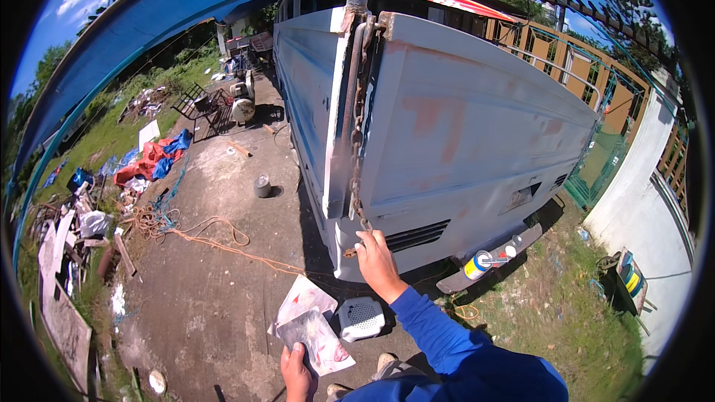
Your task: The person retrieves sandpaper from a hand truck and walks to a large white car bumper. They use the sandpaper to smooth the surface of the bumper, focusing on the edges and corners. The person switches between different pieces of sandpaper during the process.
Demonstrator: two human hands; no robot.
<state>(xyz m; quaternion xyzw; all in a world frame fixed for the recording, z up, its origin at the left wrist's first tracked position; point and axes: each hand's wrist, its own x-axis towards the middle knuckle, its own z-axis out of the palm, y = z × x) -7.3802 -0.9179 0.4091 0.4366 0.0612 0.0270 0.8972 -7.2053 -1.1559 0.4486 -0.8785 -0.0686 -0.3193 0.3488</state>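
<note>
My right hand [378, 262] reaches up to the corner of a large grey-white metal body [477, 126] with rusty and bare patches. Its fingers are closed on the lower end of a rusty chain [357, 115], which hangs down the corner beside a metal post. My left hand [298, 374] is low in front of me, its thumb pressed on a thin grey sheet [305, 326] whose exact kind I cannot make out. Behind that sheet, white and reddish printed paper [304, 294] lies on the ground. A white perforated plastic stool [362, 318] stands just right of the paper.
Orange rope [216, 242] trails across the concrete toward the metal body. A can [262, 186] stands on the left. A yellow-blue can [477, 264] rests on a plank at right. Scrap wood [63, 283] and tarps [153, 160] lie far left; a blue canopy [112, 45] hangs overhead.
</note>
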